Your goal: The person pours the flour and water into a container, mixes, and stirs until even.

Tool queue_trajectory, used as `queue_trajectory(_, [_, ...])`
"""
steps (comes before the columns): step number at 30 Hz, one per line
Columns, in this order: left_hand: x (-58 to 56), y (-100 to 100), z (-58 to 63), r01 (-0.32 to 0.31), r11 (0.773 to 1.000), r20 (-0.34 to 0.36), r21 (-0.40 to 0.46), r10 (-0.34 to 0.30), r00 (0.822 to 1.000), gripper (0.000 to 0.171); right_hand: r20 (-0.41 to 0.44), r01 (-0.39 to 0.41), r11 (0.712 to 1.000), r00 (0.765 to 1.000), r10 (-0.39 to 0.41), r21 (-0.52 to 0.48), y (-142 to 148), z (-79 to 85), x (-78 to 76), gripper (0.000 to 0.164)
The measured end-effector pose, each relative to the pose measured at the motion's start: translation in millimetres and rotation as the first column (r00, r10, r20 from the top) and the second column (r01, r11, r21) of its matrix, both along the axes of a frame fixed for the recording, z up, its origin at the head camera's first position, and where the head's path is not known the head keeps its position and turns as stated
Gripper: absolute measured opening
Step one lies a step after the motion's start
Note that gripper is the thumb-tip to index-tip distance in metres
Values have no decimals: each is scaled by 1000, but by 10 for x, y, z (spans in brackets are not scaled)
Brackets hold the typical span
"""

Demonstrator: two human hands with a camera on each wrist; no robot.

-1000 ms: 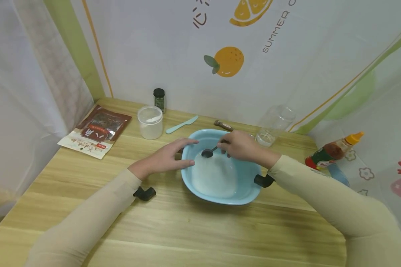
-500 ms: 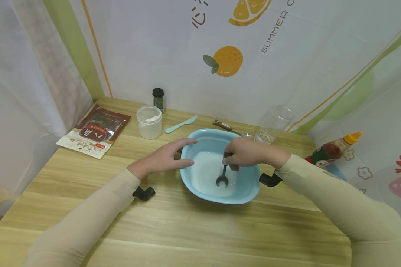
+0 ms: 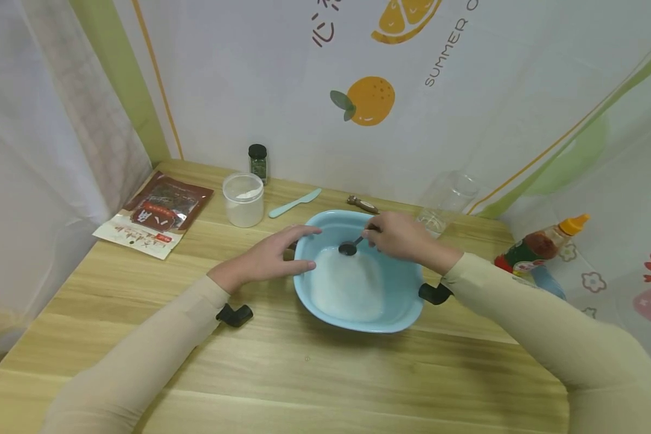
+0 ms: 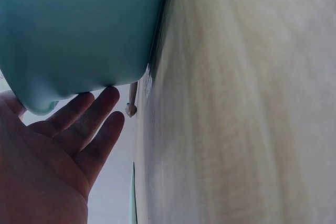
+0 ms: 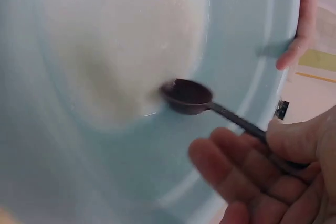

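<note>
A light blue basin with cloudy white liquid stands on the wooden table. At its left rim is my left hand, thumb and forefinger reaching over the edge. Its other fingers extend along the outer wall in the left wrist view. My right hand pinches the handle of a dark measuring spoon between thumb and fingers, inside the basin. In the right wrist view the spoon's bowl is tilted at the liquid's far edge; whether it holds any liquid is unclear.
Behind the basin lie a pale green knife and a brown-handled spoon. A tub of white powder, a spice jar and a foil packet are left. A clear glass and a sauce bottle stand right.
The measuring spoon has swept from the basin's back toward the front and returned to the back, the right hand moving with it. My left hand stays at the rim.
</note>
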State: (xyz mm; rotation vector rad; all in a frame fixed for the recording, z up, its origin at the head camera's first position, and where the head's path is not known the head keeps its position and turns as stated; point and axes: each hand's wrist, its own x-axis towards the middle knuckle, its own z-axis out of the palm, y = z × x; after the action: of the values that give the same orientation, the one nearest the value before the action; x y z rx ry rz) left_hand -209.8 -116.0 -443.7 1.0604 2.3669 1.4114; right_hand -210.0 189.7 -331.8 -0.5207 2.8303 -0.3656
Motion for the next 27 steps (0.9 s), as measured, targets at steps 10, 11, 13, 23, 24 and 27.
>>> queue_trajectory(10, [1,5,7,0,1000,-1,5,0,1000,74,168,-216,972,966,198,91,28,140,76,33])
queue_trajectory(11, [0,5,4,1,1000,0,6,-1,1000,74,215,-247,968,948,233,41,19,133,82,30])
queue_trajectory(13, [-1,5,-3,5,1000,2,9,-5,1000,74,284,-283,957,914,290,-68,1,96,87,26])
queue_trajectory(23, [6,-1,2,21,999,26,29,-22,999,73,0,-147,988,989,147,-39,-36,-18,26,25])
queue_trajectory(24, [5,0,4,20,999,22,27,-20,1000,73,-31,-127,992,991,126,-2,-20,-11,18,25])
queue_trajectory(27, [1,2,8,15,1000,18,22,-15,1000,74,-67,-87,993,993,93,80,33,33,11,24])
